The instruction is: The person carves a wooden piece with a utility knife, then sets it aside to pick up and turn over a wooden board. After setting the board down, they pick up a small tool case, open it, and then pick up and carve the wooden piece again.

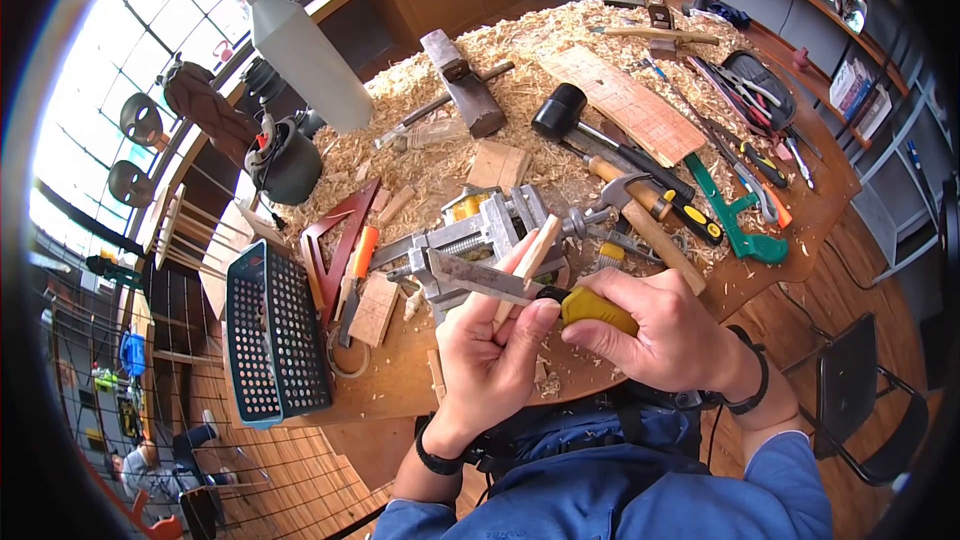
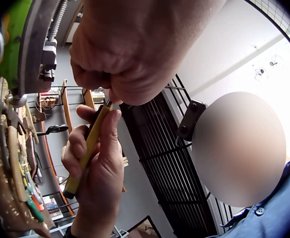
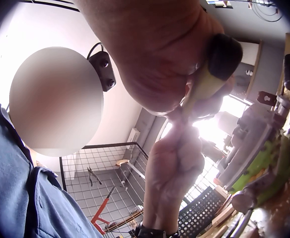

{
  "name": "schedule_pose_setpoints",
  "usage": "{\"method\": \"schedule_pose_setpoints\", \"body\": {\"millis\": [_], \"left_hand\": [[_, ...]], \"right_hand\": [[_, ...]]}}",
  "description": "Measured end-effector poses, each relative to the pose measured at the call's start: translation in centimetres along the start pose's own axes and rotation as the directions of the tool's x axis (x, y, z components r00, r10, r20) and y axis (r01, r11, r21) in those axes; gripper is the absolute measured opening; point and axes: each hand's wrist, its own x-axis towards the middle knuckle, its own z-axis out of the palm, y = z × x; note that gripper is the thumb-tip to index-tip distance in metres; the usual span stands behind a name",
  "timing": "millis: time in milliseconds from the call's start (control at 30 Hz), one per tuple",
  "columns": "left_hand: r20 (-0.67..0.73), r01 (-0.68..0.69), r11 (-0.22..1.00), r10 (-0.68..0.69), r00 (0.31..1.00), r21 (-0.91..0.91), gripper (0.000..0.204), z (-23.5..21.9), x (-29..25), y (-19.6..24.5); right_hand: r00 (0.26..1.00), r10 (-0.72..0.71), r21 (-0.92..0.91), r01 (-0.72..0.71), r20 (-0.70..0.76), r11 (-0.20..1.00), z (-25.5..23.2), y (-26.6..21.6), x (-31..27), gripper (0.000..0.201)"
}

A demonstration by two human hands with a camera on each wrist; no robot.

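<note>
In the head view my left hand (image 1: pixel 488 348) grips a pale, narrow wood strip (image 1: pixel 541 252) that points up and away. My right hand (image 1: pixel 672 328) holds a knife by its yellow handle (image 1: pixel 598 311). The knife's flat metal blade (image 1: pixel 472 275) crosses in front of the strip, pointing left. My left thumb lies right at the base of the blade. In the left wrist view the fingers of the right hand wrap the yellow handle (image 2: pixel 91 148). The right wrist view shows both hands meeting, with the strip hidden there. A metal vise (image 1: pixel 455 258) sits just beyond the hands.
Wood shavings (image 1: pixel 400 165) cover much of the bench. A perforated basket (image 1: pixel 275 340) stands at the left edge. A black mallet (image 1: pixel 560 112), a claw hammer (image 1: pixel 625 190), a green-handled saw (image 1: pixel 745 230) and a wooden plane (image 1: pixel 463 85) lie beyond the vise.
</note>
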Motion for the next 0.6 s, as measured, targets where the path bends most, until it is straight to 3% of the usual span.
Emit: {"method": "schedule_pose_setpoints", "body": {"millis": [100,167,200,267,300,367,500,567,600], "left_hand": [[-0.009,-0.006,1.000,0.006,1.000,0.005,0.056,-0.30,0.00,-0.36],[0.043,-0.104,0.942,0.095,0.995,0.320,0.055,-0.89,0.02,-0.70],[0.043,-0.105,0.942,0.096,0.994,0.320,0.055,-0.75,0.00,-0.43],[-0.029,0.082,0.992,-0.079,0.996,0.100,0.054,-0.26,-0.14,0.29],[-0.029,0.082,0.992,-0.080,0.996,0.100,0.054,-0.13,-0.20,0.05],[-0.030,0.061,0.991,-0.064,0.997,-0.118,0.053,0.07,-0.30,-0.53],[0.026,0.102,0.990,-0.100,0.995,-0.094,0.052,-0.32,-0.15,-0.15],[0.008,0.020,0.993,-0.021,1.000,0.118,0.053,-0.31,-0.20,-0.13],[0.005,0.021,0.993,-0.022,1.000,0.119,0.053,-0.16,-0.19,-0.20]], "right_hand": [[1.000,0.019,0.016,-0.019,-0.025,1.000,0.41,-0.17,0.03,0.034],[0.998,0.035,0.040,-0.033,-0.050,0.999,0.57,-0.33,0.00,0.034],[0.998,0.041,0.040,-0.039,-0.040,0.998,0.52,-0.43,-0.01,0.033],[0.998,0.046,0.041,-0.045,-0.032,0.998,0.29,-0.55,0.06,0.033],[0.999,0.038,0.056,-0.038,0.000,0.998,0.04,-0.52,0.18,0.033],[0.999,0.028,0.074,-0.031,0.032,0.997,-0.20,-0.41,0.15,0.033],[0.998,0.025,0.044,-0.027,0.054,0.999,-0.19,-0.34,0.15,0.034],[1.000,0.009,0.057,-0.010,0.030,0.998,-0.08,-0.32,0.18,0.034],[1.000,0.010,0.055,-0.012,0.027,0.998,-0.01,-0.32,0.14,0.034]]}}
